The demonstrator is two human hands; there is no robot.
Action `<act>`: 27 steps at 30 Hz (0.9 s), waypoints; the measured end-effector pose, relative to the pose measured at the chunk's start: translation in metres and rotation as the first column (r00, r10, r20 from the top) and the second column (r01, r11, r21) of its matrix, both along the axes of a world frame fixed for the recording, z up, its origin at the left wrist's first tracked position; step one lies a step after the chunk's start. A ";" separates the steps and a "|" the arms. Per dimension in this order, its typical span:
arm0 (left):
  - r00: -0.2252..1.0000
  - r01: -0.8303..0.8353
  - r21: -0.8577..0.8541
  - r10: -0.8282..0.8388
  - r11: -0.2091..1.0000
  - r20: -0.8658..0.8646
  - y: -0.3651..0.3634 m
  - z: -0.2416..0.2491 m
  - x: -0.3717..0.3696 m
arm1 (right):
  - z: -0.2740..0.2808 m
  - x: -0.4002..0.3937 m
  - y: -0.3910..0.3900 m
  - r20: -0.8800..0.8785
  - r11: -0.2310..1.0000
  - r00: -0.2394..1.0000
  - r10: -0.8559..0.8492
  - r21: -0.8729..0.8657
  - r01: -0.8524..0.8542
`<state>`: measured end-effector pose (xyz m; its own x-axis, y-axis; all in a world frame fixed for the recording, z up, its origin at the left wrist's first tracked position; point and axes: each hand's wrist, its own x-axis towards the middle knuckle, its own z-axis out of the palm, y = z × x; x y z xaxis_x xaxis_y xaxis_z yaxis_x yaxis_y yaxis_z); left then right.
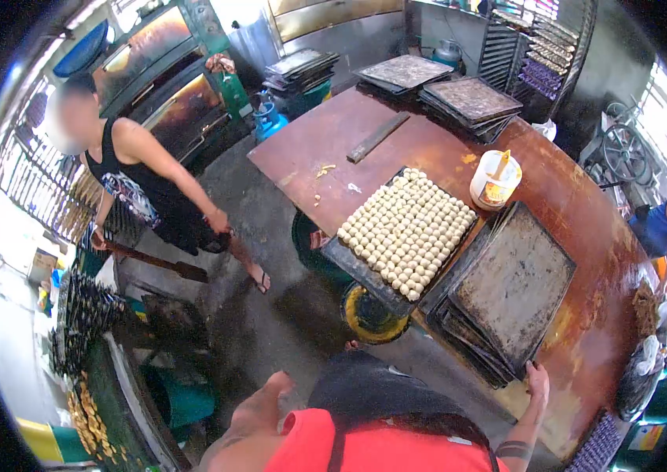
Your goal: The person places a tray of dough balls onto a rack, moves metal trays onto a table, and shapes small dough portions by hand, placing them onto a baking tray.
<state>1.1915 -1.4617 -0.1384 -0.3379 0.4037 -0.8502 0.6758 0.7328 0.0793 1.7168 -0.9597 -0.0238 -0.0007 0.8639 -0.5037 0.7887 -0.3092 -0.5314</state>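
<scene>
Tray [514, 281] edge at right hand [537, 379]

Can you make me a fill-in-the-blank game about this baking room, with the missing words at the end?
The ____ hand is at a corner of the stacked trays.
The bucket beside the pale round balls is mostly ____.
The gas cylinder on the floor near the table is ____.
The co-worker holding a long wooden tool wears a sleeveless top that is mostly ____.

Missing words, in order: right; white; blue; black.
</scene>
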 end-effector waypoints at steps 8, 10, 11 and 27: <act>0.895 0.024 0.896 0.390 0.444 -0.217 0.218 0.069 -0.176 | -0.070 -0.001 -0.058 -0.326 0.679 0.887 -0.328 0.572 0.461; 0.942 0.077 0.946 0.289 0.316 -0.174 0.273 0.085 -0.225 | -0.061 -0.040 -0.098 -0.158 0.618 0.897 -0.412 0.675 0.403; 0.963 0.074 0.944 0.224 0.321 -0.151 0.298 0.102 -0.245 | -0.053 -0.068 -0.118 -0.174 0.626 0.825 -0.538 0.573 0.530; 0.725 0.639 0.619 -0.090 0.457 -0.683 0.411 0.054 -0.517 | -0.122 -0.290 -0.311 0.314 0.929 0.930 -0.191 -0.250 0.275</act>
